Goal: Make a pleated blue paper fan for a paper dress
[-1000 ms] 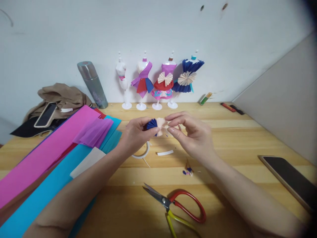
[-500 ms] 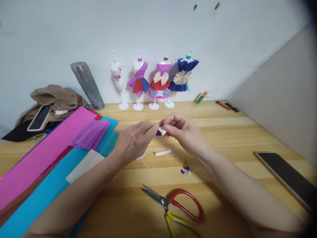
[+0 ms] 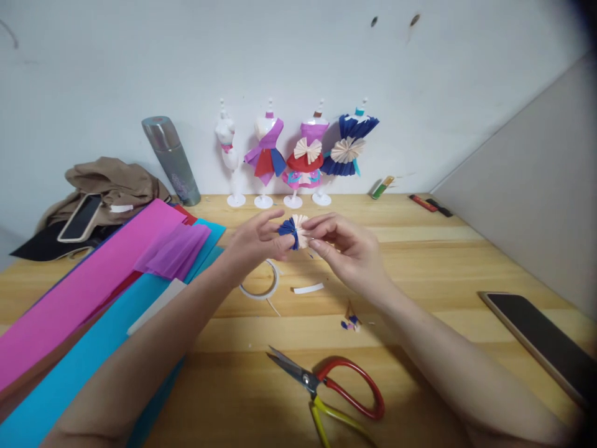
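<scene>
A small pleated paper rosette [image 3: 292,231], half dark blue and half cream, is held above the wooden table between both hands. My left hand [image 3: 254,244] touches its blue side with thumb and fingertips, the other fingers spread. My right hand [image 3: 347,249] pinches the cream side with curled fingers. Below the hands lie a ring of white tape [image 3: 259,287] and a white paper strip [image 3: 308,288].
Red and yellow handled scissors [image 3: 333,389] lie near the front. Pink, purple, blue and red paper sheets [image 3: 93,298] cover the left. Several small mannequins in paper dresses [image 3: 293,152] line the wall, beside a grey flask [image 3: 171,160]. A phone [image 3: 541,339] lies right; paper scraps [image 3: 351,320] mid-table.
The rosette, folded nearly out of sight half a second ago, is fanned open again between the fingers. Both hands have lifted slightly off the tape ring.
</scene>
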The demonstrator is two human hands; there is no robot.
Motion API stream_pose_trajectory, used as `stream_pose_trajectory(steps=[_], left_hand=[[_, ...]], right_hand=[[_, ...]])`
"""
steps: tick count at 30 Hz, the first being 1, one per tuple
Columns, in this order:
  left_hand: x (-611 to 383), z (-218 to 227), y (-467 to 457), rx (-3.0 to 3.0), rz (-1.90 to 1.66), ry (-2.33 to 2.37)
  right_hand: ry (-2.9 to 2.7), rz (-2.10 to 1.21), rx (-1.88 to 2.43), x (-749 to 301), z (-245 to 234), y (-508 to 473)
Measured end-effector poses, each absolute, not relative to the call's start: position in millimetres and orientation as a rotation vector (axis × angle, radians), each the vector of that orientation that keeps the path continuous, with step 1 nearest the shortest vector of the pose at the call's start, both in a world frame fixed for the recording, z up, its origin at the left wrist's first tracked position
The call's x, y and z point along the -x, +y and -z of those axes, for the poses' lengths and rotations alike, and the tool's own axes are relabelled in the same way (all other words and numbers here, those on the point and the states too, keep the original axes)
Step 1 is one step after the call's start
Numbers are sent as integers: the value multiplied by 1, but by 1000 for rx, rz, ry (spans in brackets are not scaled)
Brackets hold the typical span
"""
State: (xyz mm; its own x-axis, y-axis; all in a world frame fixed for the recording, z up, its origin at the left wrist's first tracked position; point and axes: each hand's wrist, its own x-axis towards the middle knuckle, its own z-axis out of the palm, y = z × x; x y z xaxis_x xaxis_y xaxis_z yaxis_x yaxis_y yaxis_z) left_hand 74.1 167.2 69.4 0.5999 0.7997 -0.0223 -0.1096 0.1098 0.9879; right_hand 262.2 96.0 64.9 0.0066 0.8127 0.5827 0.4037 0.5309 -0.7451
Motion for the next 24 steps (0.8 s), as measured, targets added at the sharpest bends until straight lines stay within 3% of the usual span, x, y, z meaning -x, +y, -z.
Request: stream_pose_trajectory(steps=[7, 24], left_hand=[[-76, -68, 166, -1019, -584, 632], [-81, -73, 155, -1027, -682, 678]], right_hand=[[-1787, -329, 1015, -262, -65, 96], [-1818, -313, 1026, -260, -67, 95]])
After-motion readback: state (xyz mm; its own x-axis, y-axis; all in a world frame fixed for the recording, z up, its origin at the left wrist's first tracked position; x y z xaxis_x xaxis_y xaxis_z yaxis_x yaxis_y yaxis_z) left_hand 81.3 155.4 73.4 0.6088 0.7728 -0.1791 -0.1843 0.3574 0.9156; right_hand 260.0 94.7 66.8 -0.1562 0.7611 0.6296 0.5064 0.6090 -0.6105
